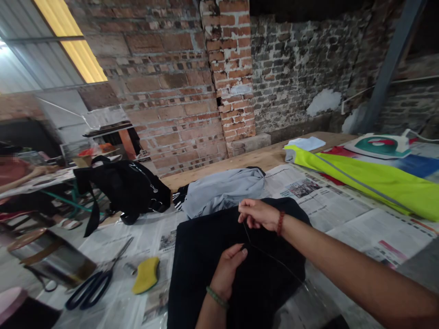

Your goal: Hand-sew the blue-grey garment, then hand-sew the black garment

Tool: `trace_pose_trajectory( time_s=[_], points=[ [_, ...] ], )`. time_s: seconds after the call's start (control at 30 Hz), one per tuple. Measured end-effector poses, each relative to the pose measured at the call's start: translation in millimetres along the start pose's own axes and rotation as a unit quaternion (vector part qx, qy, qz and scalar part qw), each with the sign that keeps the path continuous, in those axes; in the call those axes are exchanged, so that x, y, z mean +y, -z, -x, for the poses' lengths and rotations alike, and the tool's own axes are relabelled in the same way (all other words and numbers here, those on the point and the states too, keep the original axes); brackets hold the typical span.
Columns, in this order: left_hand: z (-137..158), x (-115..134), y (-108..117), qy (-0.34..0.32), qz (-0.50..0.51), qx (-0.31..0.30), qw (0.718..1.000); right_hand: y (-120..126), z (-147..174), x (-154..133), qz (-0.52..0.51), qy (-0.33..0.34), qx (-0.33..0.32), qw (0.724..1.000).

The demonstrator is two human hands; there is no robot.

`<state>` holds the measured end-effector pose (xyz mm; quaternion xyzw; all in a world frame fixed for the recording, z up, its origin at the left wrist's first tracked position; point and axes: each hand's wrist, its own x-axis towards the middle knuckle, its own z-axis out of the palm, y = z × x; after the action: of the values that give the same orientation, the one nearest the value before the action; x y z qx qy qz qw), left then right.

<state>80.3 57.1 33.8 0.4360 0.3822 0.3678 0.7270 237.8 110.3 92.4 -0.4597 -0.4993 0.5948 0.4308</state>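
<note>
Black cloth lies over newspaper in front of me. My left hand, with a green bead bracelet, pinches a fold of it between thumb and fingers. Above and to the right, my right hand, wearing a reddish bead bracelet, is closed in a pinch. A thin, pale tip like a sewing needle shows at its fingertips. Dark thread runs from these fingers down to the cloth beside my left thumb. Another thin strand trails across the cloth to the lower right.
Scissors, a yellow sponge and a metal can stand or lie at left. Behind are a black bag and grey cloth. A neon-yellow garment and an iron lie right. Another person sits far left.
</note>
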Motion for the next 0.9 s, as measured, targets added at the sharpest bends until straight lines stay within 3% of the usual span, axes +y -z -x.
trace_pose_trajectory(
  time_s=[0.13,0.27,0.5,0.67,0.8,0.87,0.9],
  points=[
    [-1.7,-0.9,5.1,0.004,0.011,-0.001,1.0,12.1,-23.4,-25.7,-0.049,-0.023,-0.017,0.998],
    [-5.4,-4.1,10.9,0.02,0.014,0.008,1.0,26.7,-44.9,-51.3,-0.037,0.0,0.021,0.999],
    [-8.3,-5.5,14.3,0.029,0.015,0.016,0.999,58.8,-76.8,-94.6,0.048,0.115,0.16,0.979],
    [-8.4,-4.2,13.8,0.041,0.019,0.022,0.999,82.5,-83.5,-123.0,0.103,0.187,0.212,0.954],
    [-9.9,-7.8,16.2,0.041,0.023,0.03,0.998,70.7,-64.6,-104.1,0.136,0.207,0.196,0.949],
    [-10.7,-10.2,17.5,0.039,0.028,0.035,0.998,54.2,-46.1,-72.6,0.184,0.202,0.137,0.952],
    [-11.1,-11.2,18.0,0.035,0.028,0.035,0.998,45.3,-35.4,-53.2,0.265,0.202,0.062,0.941]
  ],
)
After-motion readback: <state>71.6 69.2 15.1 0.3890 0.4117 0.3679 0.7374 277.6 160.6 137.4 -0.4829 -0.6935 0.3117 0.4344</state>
